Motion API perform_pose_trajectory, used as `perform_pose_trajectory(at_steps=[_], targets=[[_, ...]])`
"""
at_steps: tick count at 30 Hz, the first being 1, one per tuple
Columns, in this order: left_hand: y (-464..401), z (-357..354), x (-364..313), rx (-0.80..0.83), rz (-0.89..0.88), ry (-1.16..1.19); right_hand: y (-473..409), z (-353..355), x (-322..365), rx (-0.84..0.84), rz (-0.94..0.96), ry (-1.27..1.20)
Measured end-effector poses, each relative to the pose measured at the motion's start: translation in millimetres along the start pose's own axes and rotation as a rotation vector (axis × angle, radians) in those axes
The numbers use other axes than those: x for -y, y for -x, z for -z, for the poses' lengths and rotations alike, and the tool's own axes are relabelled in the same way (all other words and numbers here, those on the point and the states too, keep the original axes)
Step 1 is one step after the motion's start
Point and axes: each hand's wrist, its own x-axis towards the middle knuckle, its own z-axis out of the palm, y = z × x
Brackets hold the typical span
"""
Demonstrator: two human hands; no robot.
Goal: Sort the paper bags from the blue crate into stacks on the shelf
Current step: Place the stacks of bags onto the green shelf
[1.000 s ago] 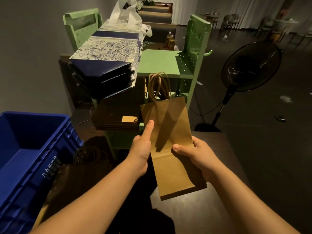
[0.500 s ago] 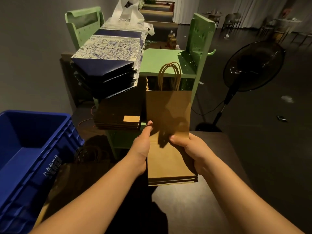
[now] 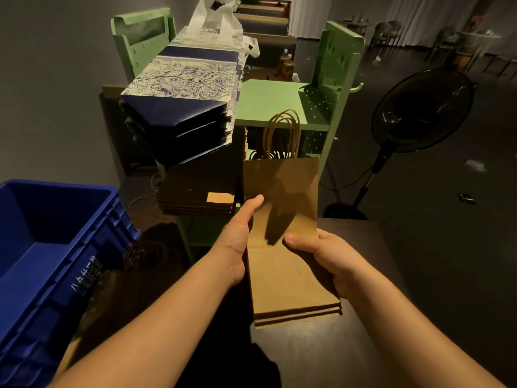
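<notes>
Frame centre: your left hand (image 3: 237, 242) and right hand (image 3: 324, 256) each clamp their grip on the brown paper bags (image 3: 282, 219), handles up.

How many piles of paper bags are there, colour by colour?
Blue-and-white patterned pile: 1
Dark brown pile below it: 1
Tan bundle, held by the left hand and right hand: 1
Dark heap beside the blue crate, dim: 1
Total: 4 that show plainly
</notes>
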Motion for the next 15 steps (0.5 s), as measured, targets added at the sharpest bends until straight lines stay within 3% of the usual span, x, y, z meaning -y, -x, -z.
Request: perform_pose_trajectory(at_steps=[10,15], targets=[[-6,-8,10,-0.141,-0.027,0.045,25,5,-25,0.033,0.018,0.005],[-2,-14,0,-0.09,-0.033,-0.043,24,10,-14,0.024,0.031,-0.043]])
